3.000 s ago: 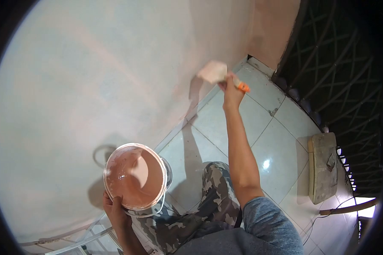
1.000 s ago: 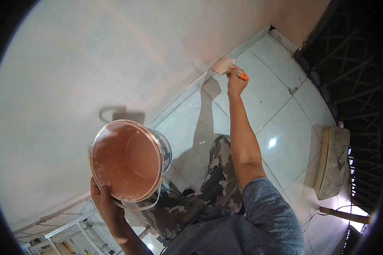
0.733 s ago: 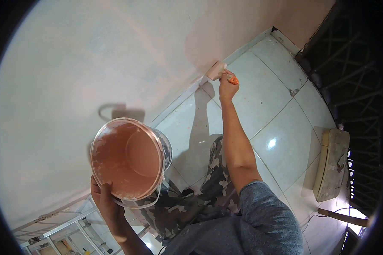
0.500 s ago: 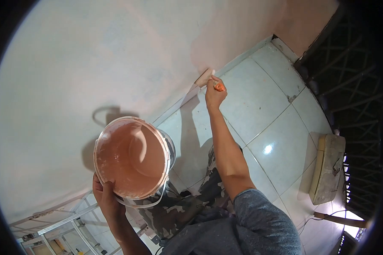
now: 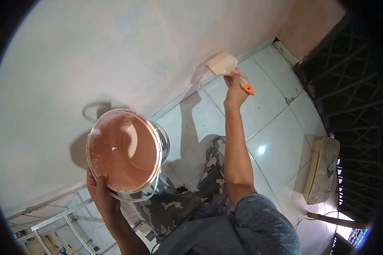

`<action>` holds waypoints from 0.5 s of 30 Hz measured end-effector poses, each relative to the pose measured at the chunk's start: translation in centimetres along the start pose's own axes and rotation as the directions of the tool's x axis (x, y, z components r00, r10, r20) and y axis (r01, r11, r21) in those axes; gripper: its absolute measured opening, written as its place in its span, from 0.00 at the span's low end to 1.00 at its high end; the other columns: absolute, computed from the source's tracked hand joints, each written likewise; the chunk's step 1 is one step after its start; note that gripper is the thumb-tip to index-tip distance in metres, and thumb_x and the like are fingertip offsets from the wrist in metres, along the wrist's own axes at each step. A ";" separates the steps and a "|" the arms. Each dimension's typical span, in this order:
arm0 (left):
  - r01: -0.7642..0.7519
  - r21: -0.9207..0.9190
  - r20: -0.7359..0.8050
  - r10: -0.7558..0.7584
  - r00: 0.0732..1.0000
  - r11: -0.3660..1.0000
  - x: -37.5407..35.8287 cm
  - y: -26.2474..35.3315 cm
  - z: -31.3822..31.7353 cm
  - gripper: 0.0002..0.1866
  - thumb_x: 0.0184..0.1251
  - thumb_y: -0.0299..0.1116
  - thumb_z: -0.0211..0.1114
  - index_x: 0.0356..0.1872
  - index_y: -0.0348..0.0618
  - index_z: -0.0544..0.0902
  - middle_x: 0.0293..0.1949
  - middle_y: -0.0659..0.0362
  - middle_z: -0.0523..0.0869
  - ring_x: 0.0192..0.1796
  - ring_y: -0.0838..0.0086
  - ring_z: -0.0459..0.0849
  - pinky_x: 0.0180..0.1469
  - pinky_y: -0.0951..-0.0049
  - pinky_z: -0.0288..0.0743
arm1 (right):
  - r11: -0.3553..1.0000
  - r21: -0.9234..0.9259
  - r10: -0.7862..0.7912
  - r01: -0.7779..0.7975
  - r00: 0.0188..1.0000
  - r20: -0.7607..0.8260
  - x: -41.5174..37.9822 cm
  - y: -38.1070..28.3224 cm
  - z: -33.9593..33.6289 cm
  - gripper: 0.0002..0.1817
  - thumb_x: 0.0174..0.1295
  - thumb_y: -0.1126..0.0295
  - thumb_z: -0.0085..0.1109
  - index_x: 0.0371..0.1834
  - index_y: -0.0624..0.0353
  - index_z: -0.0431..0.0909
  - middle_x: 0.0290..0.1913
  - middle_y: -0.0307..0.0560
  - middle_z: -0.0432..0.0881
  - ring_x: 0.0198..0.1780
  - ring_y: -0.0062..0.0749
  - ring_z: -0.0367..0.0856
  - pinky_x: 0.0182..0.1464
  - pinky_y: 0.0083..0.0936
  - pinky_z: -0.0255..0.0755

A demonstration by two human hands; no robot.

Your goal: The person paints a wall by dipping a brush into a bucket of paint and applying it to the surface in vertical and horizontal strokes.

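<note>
Closest to the camera are a grey sleeve (image 5: 266, 225) and camouflage trousers (image 5: 187, 199), seen from above, with the rungs of a metal ladder (image 5: 59, 221) showing at the lower left. The left hand (image 5: 98, 191) grips the near rim of a paint bucket (image 5: 125, 155), its fingers clenched over the edge; the bucket stands upright in the air, coated inside with salmon-pink paint, and its wire handle hangs below the rim. The bucket's shadow falls on the wall (image 5: 93, 63) just behind it. The right arm stretches away from the body, and the right hand (image 5: 235, 91) is closed around the orange handle of a wide paintbrush (image 5: 225, 66), whose pale, paint-loaded bristles point up and left, close against the base of the wall where it meets the floor. The tiled floor (image 5: 268, 119) lies far below, glossy, with a bright reflection on one tile. Farther right a flat, dusty board (image 5: 321, 170) rests on the tiles beside a dark metal lattice railing (image 5: 353, 85).
</note>
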State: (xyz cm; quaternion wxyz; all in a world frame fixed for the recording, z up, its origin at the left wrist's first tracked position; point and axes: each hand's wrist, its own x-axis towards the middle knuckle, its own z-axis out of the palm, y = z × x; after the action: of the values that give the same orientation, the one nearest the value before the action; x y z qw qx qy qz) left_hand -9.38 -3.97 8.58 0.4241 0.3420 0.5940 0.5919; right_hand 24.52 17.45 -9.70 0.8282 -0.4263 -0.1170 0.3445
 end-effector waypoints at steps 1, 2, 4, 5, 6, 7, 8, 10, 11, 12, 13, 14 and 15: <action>0.003 0.004 0.001 -0.003 1.000 1.000 0.0 0.1 0.1 0.21 0.59 0.22 0.55 0.55 0.32 0.72 0.51 0.51 0.81 0.50 0.70 0.82 0.56 0.70 0.75 | 0.999 -0.039 0.011 -0.012 0.999 -0.048 0.3 2.2 -1.3 0.14 0.64 0.74 0.56 0.51 0.70 0.76 0.45 0.52 0.80 0.43 0.31 0.83 0.49 0.28 0.83; -0.002 0.002 -0.007 0.002 1.000 1.000 0.0 0.2 0.2 0.21 0.59 0.22 0.55 0.55 0.32 0.72 0.51 0.51 0.81 0.50 0.70 0.82 0.56 0.70 0.75 | 0.999 -0.042 0.013 -0.015 0.998 -0.055 0.3 4.0 -2.3 0.14 0.64 0.74 0.56 0.51 0.70 0.76 0.45 0.52 0.80 0.43 0.31 0.83 0.49 0.28 0.83; -0.002 0.014 -0.010 0.002 1.000 1.000 0.0 0.3 0.1 0.21 0.59 0.22 0.54 0.55 0.32 0.72 0.51 0.50 0.81 0.50 0.70 0.82 0.56 0.69 0.75 | 0.990 -0.140 -0.009 -0.005 0.995 -0.097 -0.2 7.0 -3.3 0.12 0.63 0.75 0.57 0.48 0.68 0.79 0.40 0.49 0.82 0.37 0.25 0.81 0.42 0.22 0.80; -0.011 0.016 -0.018 0.011 1.000 1.000 0.0 0.2 -0.3 0.21 0.59 0.23 0.54 0.55 0.32 0.72 0.51 0.50 0.81 0.50 0.70 0.82 0.56 0.69 0.75 | 0.990 -0.138 -0.006 -0.008 0.994 -0.106 -0.4 8.2 -3.6 0.12 0.63 0.75 0.57 0.48 0.68 0.79 0.40 0.49 0.82 0.37 0.25 0.81 0.42 0.22 0.80; -0.020 0.017 -0.024 0.020 1.000 1.000 0.1 0.1 -0.5 0.20 0.59 0.23 0.54 0.55 0.32 0.72 0.50 0.50 0.81 0.50 0.70 0.82 0.56 0.69 0.75 | 0.981 -0.193 -0.030 0.008 0.994 -0.109 -0.6 9.0 -3.7 0.11 0.62 0.75 0.57 0.46 0.67 0.81 0.37 0.46 0.82 0.35 0.23 0.80 0.39 0.20 0.77; -0.015 0.025 -0.017 0.015 1.000 1.000 0.0 0.3 -0.6 0.20 0.59 0.23 0.54 0.55 0.32 0.72 0.50 0.50 0.81 0.50 0.70 0.82 0.56 0.69 0.75 | 0.968 -0.250 -0.052 0.022 0.992 -0.113 -0.9 9.9 -4.0 0.10 0.61 0.76 0.58 0.44 0.67 0.82 0.34 0.44 0.82 0.32 0.21 0.78 0.36 0.18 0.74; -0.014 0.038 -0.033 0.015 0.999 0.999 -0.1 0.5 -0.6 0.20 0.59 0.23 0.54 0.55 0.32 0.72 0.50 0.50 0.81 0.50 0.70 0.82 0.55 0.69 0.75 | 0.968 -0.245 -0.089 0.054 0.987 -0.134 -1.0 10.8 -4.0 0.10 0.60 0.77 0.58 0.43 0.67 0.83 0.28 0.40 0.81 0.30 0.19 0.76 0.33 0.17 0.70; -0.010 0.055 -0.041 0.012 0.999 0.998 -0.1 1.0 -0.6 0.20 0.59 0.24 0.54 0.55 0.32 0.72 0.50 0.50 0.81 0.50 0.70 0.82 0.55 0.69 0.75 | 0.959 -0.277 -0.095 0.052 0.985 -0.145 -1.4 11.7 -4.0 0.10 0.60 0.77 0.58 0.43 0.66 0.83 0.28 0.39 0.81 0.29 0.18 0.75 0.33 0.17 0.69; -0.012 0.052 -0.031 0.014 0.999 0.999 0.0 1.1 -0.7 0.20 0.59 0.24 0.54 0.54 0.32 0.72 0.50 0.50 0.81 0.50 0.70 0.82 0.55 0.69 0.75 | 0.950 -0.308 -0.101 0.052 0.984 -0.145 -1.5 12.2 -4.0 0.10 0.60 0.76 0.58 0.42 0.65 0.84 0.27 0.38 0.80 0.28 0.17 0.74 0.32 0.18 0.69; -0.015 0.051 -0.022 0.016 1.000 0.999 0.1 1.2 -0.8 0.20 0.59 0.25 0.54 0.54 0.32 0.72 0.50 0.50 0.81 0.49 0.70 0.82 0.55 0.70 0.75 | 0.957 -0.289 -0.070 0.022 0.985 -0.157 -1.8 12.4 -3.7 0.09 0.60 0.76 0.58 0.42 0.64 0.84 0.25 0.37 0.79 0.27 0.17 0.72 0.31 0.18 0.67; -0.011 0.057 -0.016 0.012 1.000 0.998 0.1 1.2 -0.7 0.20 0.59 0.25 0.54 0.54 0.32 0.72 0.50 0.50 0.81 0.49 0.70 0.82 0.55 0.70 0.75 | 0.957 -0.290 -0.070 0.019 0.984 -0.165 -2.0 12.5 -3.5 0.09 0.60 0.76 0.58 0.42 0.64 0.84 0.25 0.37 0.79 0.27 0.17 0.72 0.31 0.18 0.67; -0.022 0.061 -0.021 0.023 1.000 0.998 0.1 1.2 -0.6 0.20 0.59 0.25 0.55 0.54 0.32 0.72 0.50 0.50 0.81 0.49 0.70 0.82 0.55 0.70 0.75 | 0.954 -0.301 -0.059 0.008 0.985 -0.163 -2.2 12.6 -3.4 0.09 0.59 0.76 0.58 0.42 0.64 0.84 0.24 0.37 0.79 0.26 0.17 0.72 0.30 0.19 0.67; -0.034 0.064 -0.027 0.036 0.999 0.997 0.1 1.2 -0.5 0.20 0.59 0.25 0.55 0.54 0.33 0.72 0.49 0.50 0.81 0.49 0.70 0.82 0.55 0.70 0.75 | 0.950 -0.312 -0.048 -0.004 0.986 -0.159 -2.3 12.8 -3.3 0.10 0.59 0.75 0.58 0.42 0.64 0.84 0.24 0.37 0.79 0.26 0.17 0.71 0.30 0.19 0.67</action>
State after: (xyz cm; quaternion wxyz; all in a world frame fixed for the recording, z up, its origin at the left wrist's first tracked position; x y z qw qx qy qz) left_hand -10.04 -4.00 9.74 0.3942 0.3571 0.6124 0.5848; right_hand 18.40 18.91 -21.52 0.7613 -0.5771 -0.1058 0.2759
